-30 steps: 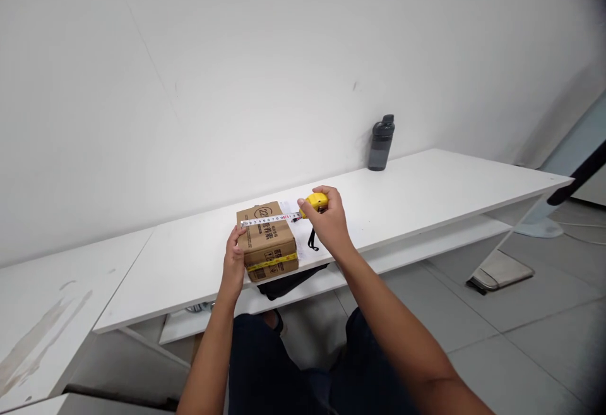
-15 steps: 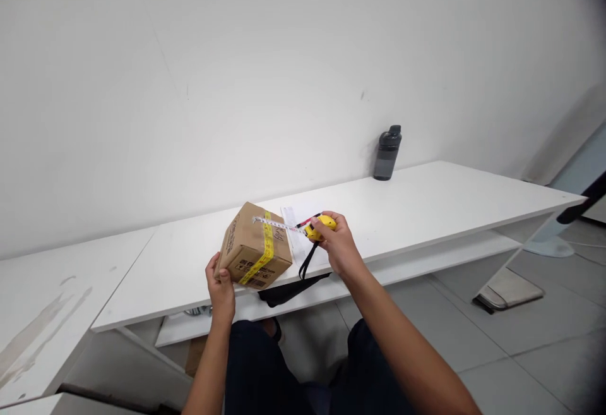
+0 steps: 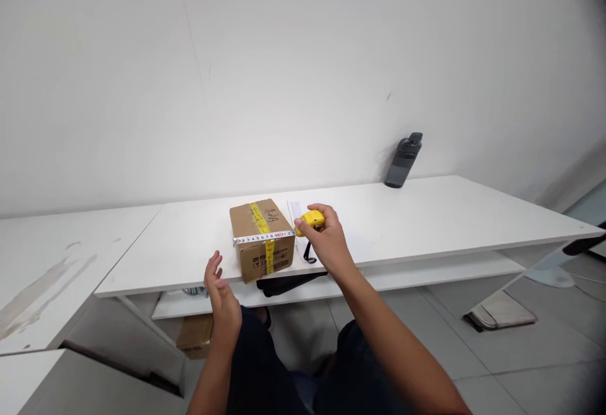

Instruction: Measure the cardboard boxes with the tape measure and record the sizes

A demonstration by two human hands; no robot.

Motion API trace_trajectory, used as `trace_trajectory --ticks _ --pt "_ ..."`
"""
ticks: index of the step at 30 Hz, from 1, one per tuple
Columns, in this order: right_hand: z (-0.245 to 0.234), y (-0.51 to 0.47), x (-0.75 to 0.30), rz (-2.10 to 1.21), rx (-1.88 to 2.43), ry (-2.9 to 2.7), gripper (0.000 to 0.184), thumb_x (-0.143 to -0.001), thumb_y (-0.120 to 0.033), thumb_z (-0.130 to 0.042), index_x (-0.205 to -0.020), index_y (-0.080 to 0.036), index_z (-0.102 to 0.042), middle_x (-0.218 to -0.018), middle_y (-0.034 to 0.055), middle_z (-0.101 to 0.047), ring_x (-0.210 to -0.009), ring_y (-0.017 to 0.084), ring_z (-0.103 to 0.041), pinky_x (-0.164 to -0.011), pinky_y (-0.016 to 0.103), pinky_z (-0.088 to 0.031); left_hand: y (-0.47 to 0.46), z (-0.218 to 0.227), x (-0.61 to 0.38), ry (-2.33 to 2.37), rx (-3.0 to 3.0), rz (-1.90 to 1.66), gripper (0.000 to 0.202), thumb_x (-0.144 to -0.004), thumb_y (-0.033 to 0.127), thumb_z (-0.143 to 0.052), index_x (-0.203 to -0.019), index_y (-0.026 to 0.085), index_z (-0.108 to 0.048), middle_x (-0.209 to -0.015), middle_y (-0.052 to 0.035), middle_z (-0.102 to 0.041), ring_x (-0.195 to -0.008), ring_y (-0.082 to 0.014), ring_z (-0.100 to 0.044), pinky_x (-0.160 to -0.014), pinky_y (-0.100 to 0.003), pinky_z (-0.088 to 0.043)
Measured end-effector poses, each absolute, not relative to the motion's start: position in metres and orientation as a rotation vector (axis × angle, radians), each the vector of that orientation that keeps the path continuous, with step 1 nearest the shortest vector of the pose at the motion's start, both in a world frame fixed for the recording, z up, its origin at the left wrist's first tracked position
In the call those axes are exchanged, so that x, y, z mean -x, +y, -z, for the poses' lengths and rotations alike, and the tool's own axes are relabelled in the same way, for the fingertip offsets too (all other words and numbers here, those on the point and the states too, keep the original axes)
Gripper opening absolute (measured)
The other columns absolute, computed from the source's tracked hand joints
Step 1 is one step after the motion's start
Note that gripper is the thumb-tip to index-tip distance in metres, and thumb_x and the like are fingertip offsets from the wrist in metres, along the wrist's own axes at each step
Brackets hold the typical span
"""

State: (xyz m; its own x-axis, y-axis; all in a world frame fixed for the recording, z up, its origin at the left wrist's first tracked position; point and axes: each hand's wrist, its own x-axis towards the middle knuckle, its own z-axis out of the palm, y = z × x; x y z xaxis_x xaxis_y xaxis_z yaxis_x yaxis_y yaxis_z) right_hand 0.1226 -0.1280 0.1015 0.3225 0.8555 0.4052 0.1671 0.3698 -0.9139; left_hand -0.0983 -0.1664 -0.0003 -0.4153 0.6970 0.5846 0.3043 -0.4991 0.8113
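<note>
A cardboard box (image 3: 279, 256) wrapped with yellow tape stands at the table's front edge, with handwriting on top and print on its front. My right hand (image 3: 326, 238) grips a yellow tape measure (image 3: 312, 218) at the box's right side. Its white blade (image 3: 250, 238) runs out leftward along the box's top front edge to the left corner. A black strap (image 3: 308, 254) dangles from the case. My left hand (image 3: 221, 295) is off the box, just left and in front of it, with fingers apart and nothing in them.
Paper (image 3: 294, 208) lies behind the tape measure on the white table (image 3: 360, 219). A dark bottle (image 3: 403, 161) stands near the wall at the right. On the shelf below is a black item (image 3: 284, 284); another cardboard box (image 3: 195, 334) sits lower left.
My left hand has let go of the box and drawn back. The box has gone from tilted to resting on the table, and the blade now lies along its top front edge.
</note>
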Motion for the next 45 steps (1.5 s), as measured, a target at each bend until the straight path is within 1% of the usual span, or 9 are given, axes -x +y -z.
trace_trajectory --ticks 5,13,19,24,28,31,36,40,45 --pt "-0.107 -0.112 -0.125 -0.624 1.129 -1.242 0.039 -0.072 -0.038 -0.068 -0.108 -0.026 -0.061 -0.117 0.0056 -0.048 -0.095 0.021 -0.055 -0.085 0.039 -0.05 -0.166 -0.032 0.101 1.462 -1.874 -1.891 0.05 -0.096 0.054 -0.049 -0.139 0.028 -0.047 -0.153 -0.011 -0.042 -0.143 -0.0272 -0.036 -0.116 -0.045 -0.03" --pt "-0.098 -0.091 -0.129 -0.635 1.103 -1.23 0.037 -0.071 -0.037 -0.067 -0.106 -0.025 -0.06 -0.118 0.006 -0.047 -0.1 0.023 -0.053 -0.093 0.042 -0.047 -0.153 -0.032 0.106 1.498 -2.48 -1.65 0.041 -0.098 0.037 -0.051 -0.137 0.024 -0.051 -0.145 -0.0114 -0.054 -0.145 -0.0293 -0.031 -0.115 -0.053 -0.033" --pt "-0.094 -0.081 -0.135 -0.689 1.088 -1.195 0.035 -0.067 -0.033 -0.065 -0.101 -0.026 -0.061 -0.117 0.0052 -0.047 -0.102 0.023 -0.053 -0.093 0.043 -0.047 -0.151 -0.034 0.103 1.562 -2.465 -1.629 0.057 -0.095 0.037 -0.058 -0.148 0.025 -0.04 -0.145 -0.0115 -0.054 -0.144 -0.0297 -0.035 -0.112 -0.051 -0.04" --pt "-0.095 -0.063 -0.143 -0.717 1.054 -1.107 0.034 -0.059 -0.028 -0.064 -0.093 -0.026 -0.06 -0.126 0.0056 -0.043 -0.112 0.026 -0.05 -0.09 0.043 -0.049 -0.143 -0.035 0.099 1.577 -2.72 -1.568 0.085 -0.084 0.041 -0.072 -0.155 0.025 -0.027 -0.147 -0.0154 -0.051 -0.149 -0.0356 -0.024 -0.113 -0.058 -0.036" --pt "-0.091 -0.051 -0.146 -0.815 1.045 -1.1 0.033 -0.059 -0.03 -0.064 -0.091 -0.026 -0.058 -0.12 0.0051 -0.045 -0.101 0.025 -0.053 -0.079 0.041 -0.052 -0.135 -0.031 0.092 1.472 -2.814 -1.54 0.096 -0.081 0.039 -0.076 -0.157 0.026 -0.019 -0.152 -0.0187 -0.042 -0.15 -0.0379 -0.021 -0.114 -0.062 -0.033" --pt "-0.086 -0.046 -0.147 -0.789 1.052 -1.125 0.033 -0.06 -0.031 -0.063 -0.093 -0.026 -0.058 -0.12 0.0055 -0.045 -0.103 0.025 -0.053 -0.083 0.042 -0.052 -0.132 -0.024 0.082 1.454 -2.72 -1.578 0.092 -0.084 0.035 -0.073 -0.157 0.027 -0.018 -0.156 -0.0203 -0.032 -0.15 -0.0389 -0.02 -0.113 -0.065 -0.034" --pt "-0.08 -0.042 -0.153 -0.683 1.037 -1.182 0.044 -0.062 -0.032 -0.069 -0.104 -0.028 -0.055 -0.143 0.0071 -0.036 -0.116 0.027 -0.05 -0.097 0.046 -0.046 -0.133 -0.016 0.072 1.441 -2.567 -1.647 0.076 -0.091 0.024 -0.063 -0.155 0.032 -0.023 -0.157 -0.0176 -0.025 -0.149 -0.0362 -0.024 -0.113 -0.062 -0.036" --pt "-0.078 -0.041 -0.153 -0.736 0.959 -1.196 0.055 -0.064 -0.042 -0.075 -0.11 -0.029 -0.047 -0.147 0.0076 -0.038 -0.099 0.021 -0.055 -0.087 0.041 -0.05 -0.133 -0.015 0.077 1.446 -2.535 -1.625 0.071 -0.091 0.024 -0.064 -0.152 0.031 -0.029 -0.156 -0.0169 -0.026 -0.148 -0.0357 -0.026 -0.111 -0.06 -0.039" --pt "-0.076 -0.045 -0.146 -0.732 0.878 -1.206 0.053 -0.068 -0.044 -0.077 -0.109 -0.028 -0.047 -0.145 0.0091 -0.042 -0.109 0.022 -0.055 -0.09 0.039 -0.049 -0.133 -0.017 0.084 1.414 -2.525 -1.664 0.071 -0.088 0.025 -0.069 -0.148 0.029 -0.031 -0.151 -0.017 -0.035 -0.146 -0.0325 -0.033 -0.112 -0.059 -0.041"
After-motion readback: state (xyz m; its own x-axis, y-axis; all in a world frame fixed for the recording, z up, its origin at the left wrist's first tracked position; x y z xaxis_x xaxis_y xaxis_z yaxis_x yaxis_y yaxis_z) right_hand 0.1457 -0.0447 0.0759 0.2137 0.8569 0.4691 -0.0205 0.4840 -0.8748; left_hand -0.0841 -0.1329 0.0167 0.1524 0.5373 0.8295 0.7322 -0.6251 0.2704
